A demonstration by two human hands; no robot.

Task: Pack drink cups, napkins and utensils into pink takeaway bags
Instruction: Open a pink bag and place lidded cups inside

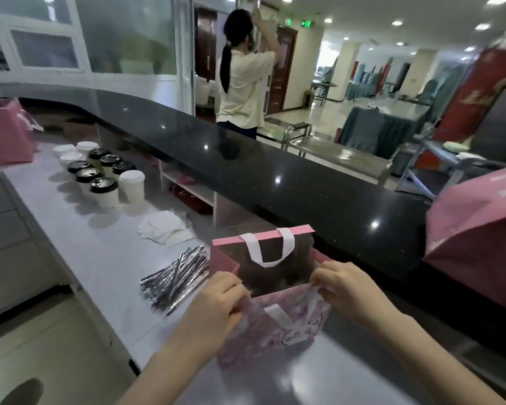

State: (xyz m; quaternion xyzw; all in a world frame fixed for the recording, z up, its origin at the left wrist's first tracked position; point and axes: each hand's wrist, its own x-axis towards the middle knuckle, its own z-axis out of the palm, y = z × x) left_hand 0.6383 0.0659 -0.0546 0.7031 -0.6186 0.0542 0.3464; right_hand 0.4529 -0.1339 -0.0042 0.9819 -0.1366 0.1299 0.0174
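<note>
While both fists grip its near rim, the pink bag (263,331) stands open.
My left hand (219,296) and right hand (345,290) pinch it; cups (105,176), napkins (165,228) and utensils (177,273) wait on the bench (100,258).

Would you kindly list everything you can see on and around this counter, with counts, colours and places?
open bag: one, pink with white handles, on the grey counter in front of the person
other bags: two, pink, one far left, one at the right edge on the black ledge
black-lidded cups: six, white, in a cluster at back left
white-lidded cups: about two, beside the cluster
loose lids: a few, white, behind the cups; count unclear
napkins: one pile, white, mid-counter
wrapped utensils: one heap, silver-wrapped, left of the open bag
another person: one, pale shirt, behind the black ledge
left hand: grip on the bag's near rim
right hand: grip on the same rim
</note>
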